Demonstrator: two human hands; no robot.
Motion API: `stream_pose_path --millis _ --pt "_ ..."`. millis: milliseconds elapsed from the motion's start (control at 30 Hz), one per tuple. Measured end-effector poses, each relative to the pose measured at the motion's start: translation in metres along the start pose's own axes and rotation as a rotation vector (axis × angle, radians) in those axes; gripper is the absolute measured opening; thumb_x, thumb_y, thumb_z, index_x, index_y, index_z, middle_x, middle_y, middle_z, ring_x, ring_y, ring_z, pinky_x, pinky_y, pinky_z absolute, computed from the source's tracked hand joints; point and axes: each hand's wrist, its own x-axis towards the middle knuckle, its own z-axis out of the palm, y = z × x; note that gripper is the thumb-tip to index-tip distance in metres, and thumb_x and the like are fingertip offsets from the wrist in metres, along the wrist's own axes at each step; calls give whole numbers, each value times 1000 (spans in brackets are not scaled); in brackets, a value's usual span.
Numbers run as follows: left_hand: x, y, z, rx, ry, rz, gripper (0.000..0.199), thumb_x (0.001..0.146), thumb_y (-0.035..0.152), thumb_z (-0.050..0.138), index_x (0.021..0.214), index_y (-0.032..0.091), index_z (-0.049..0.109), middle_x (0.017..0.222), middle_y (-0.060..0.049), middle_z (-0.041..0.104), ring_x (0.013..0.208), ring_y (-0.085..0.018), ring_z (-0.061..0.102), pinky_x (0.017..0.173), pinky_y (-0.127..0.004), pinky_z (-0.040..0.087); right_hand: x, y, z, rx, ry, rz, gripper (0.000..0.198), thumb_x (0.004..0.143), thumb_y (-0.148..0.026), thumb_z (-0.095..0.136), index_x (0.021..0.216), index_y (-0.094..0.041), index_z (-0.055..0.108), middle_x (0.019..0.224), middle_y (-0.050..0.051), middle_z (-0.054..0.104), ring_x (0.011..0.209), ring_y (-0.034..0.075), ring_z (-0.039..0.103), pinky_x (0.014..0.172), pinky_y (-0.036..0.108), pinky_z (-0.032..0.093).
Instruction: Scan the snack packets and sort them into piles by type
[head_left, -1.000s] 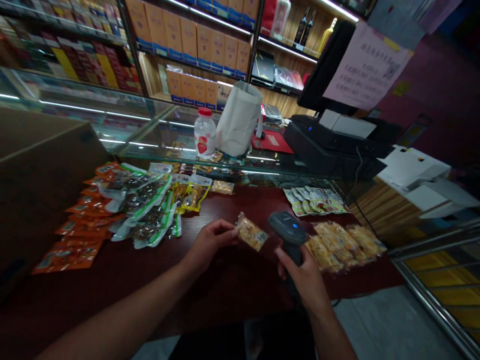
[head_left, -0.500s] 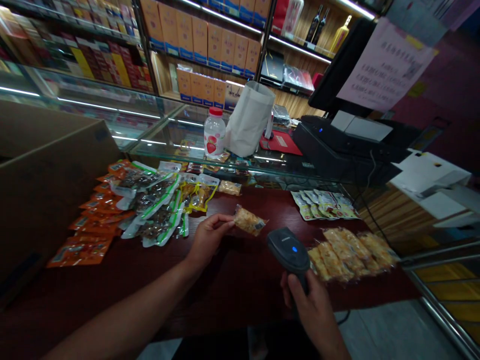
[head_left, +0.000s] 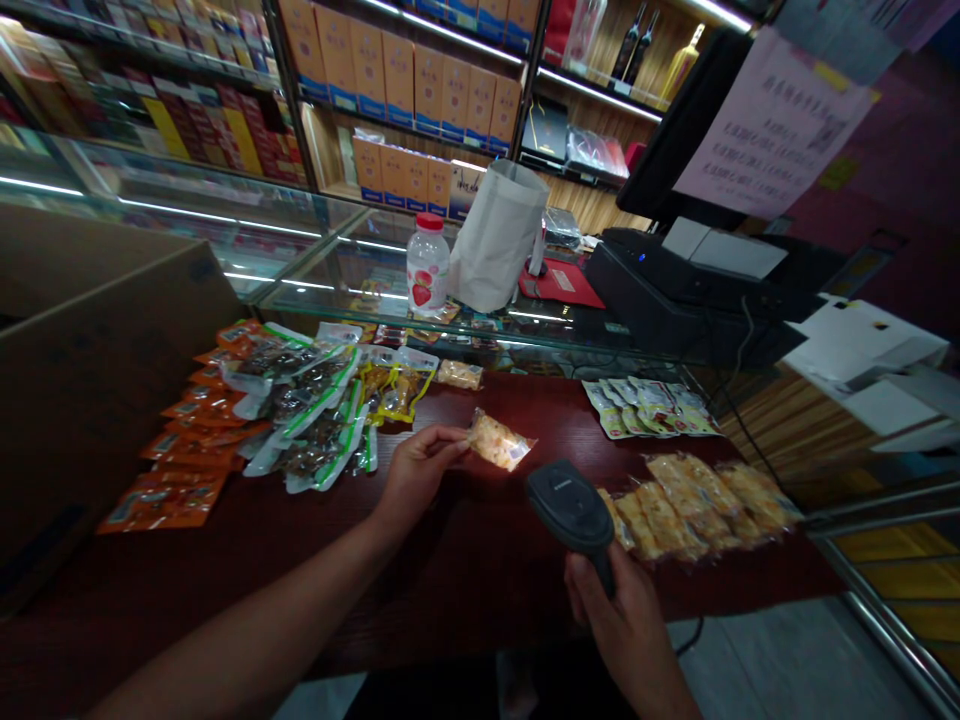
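Between thumb and fingers, my left hand [head_left: 424, 475] pinches one end of a small clear snack packet [head_left: 499, 440] with pale, crumbly contents. Light falls on the packet and its white label. My right hand [head_left: 619, 605] is wrapped round the handle of a dark barcode scanner [head_left: 571, 508], whose head points at the packet. Several similar snack packets [head_left: 697, 505] lie in a row beyond the scanner on the right. Another small packet [head_left: 460, 375] rests near the glass. Left of my hand are green-edged pouches [head_left: 319, 405] and yellow-edged pouches [head_left: 401, 385].
Orange packets [head_left: 172, 495] lie beside a large cardboard box [head_left: 97, 400] on the left of the dark red table [head_left: 420, 600]. Pale pouches [head_left: 649, 408] sit at the back right. A red-capped bottle [head_left: 428, 265] stands on the glass counter. A monitor [head_left: 675, 140] is at upper right.
The packet in my left hand is now brightly lit. The blue light on the scanner has gone out, and the scanner has shifted slightly left and up.
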Motion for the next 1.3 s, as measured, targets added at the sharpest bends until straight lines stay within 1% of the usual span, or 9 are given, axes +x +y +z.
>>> stream_pose_path --millis 133,333,433,567,633,733,867,1000,1300 --pt "6 -5 -5 -12 24 -29 33 63 40 87 79 16 72 83 -4 77 75 -17 71 71 -27 57 -2 -1 0 12 -27 17 45 90 -66 55 72 -26 62 53 2 62 51 22 60 51 29 47" --pt "29 -9 -20 -56 195 -71 38 61 37 89 78 14 65 74 -2 73 71 -16 72 75 -30 61 -5 -1 -1 59 -33 86 48 91 -69 51 76 -24 59 53 -1 60 49 19 58 52 28 45" --pt "37 -10 -25 -39 238 -89 31 69 29 85 81 14 61 76 -4 73 75 -17 74 74 -28 61 -6 0 0 84 -42 90 50 91 -71 50 76 -23 58 52 -2 58 49 18 57 53 27 44" --pt "35 -9 -29 126 207 -90 28 83 24 72 106 15 59 85 -7 74 71 -19 74 67 -32 62 -9 2 1 128 -42 80 48 90 -69 52 77 -23 58 54 -2 59 50 18 57 53 26 44" --pt "29 -7 -31 382 213 39 33 86 22 66 117 15 58 100 -11 72 74 -21 74 70 -38 62 -10 2 0 153 -33 80 48 89 -69 54 77 -23 59 55 -2 60 50 17 57 52 26 44" --pt "22 -3 -32 895 204 399 30 86 18 62 116 17 65 127 -15 64 104 -28 68 95 -48 55 -13 2 -4 177 -31 104 50 87 -72 54 77 -23 59 53 -2 59 49 17 57 50 26 44" --pt "28 1 -20 1368 -53 624 28 88 12 54 108 20 72 128 -14 64 121 -34 56 105 -52 45 -13 4 -11 180 -4 121 52 85 -75 54 76 -23 58 51 -2 59 48 18 57 52 27 45" --pt "51 4 -7 1507 -182 680 26 91 15 51 106 18 72 112 -15 67 108 -32 57 94 -46 49 -15 7 -14 181 -4 113 50 86 -73 54 79 -23 58 53 -2 60 49 18 57 52 27 44" --pt "89 3 -9 1547 -173 736 24 89 15 52 103 18 72 109 -14 66 106 -31 55 90 -43 48 -18 26 -18 183 1 92 46 88 -67 56 80 -22 61 54 -1 61 49 19 58 53 28 45"
